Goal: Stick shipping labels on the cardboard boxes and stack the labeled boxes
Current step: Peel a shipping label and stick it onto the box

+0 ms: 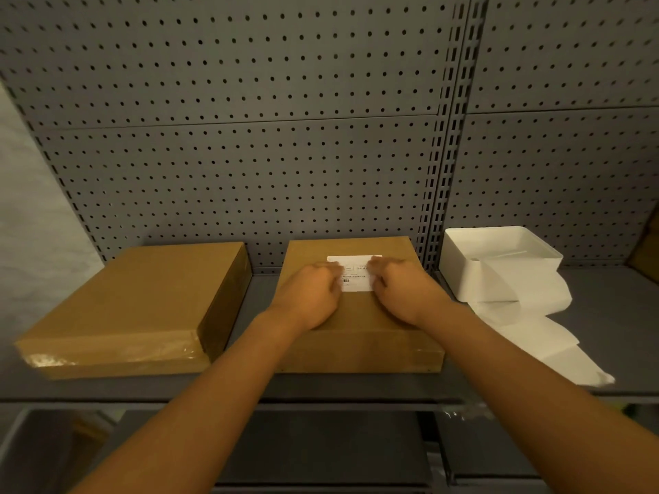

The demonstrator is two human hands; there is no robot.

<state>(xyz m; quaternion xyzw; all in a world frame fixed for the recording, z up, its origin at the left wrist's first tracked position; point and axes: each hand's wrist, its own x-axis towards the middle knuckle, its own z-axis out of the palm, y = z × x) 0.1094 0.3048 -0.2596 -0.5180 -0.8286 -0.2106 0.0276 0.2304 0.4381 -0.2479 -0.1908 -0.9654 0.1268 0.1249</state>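
Both hands (310,294) pressing barcoded label (356,276), box (356,336)

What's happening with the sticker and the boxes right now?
Left hand and right hand press label onto middle box. Left box unlabeled, unstacked. Nothing in the way.

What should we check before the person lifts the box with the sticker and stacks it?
1. Label is on the middle box: ok.
2. Label pressed flat all over: cannot tell, the left hand and right hand cover its sides.
3. Left box has a label: not ok, none shows on top.
4. Hands free to lift: ok, both only rest on the label.
5. Backing paper trailing from the white tray stays off the boxes: ok.
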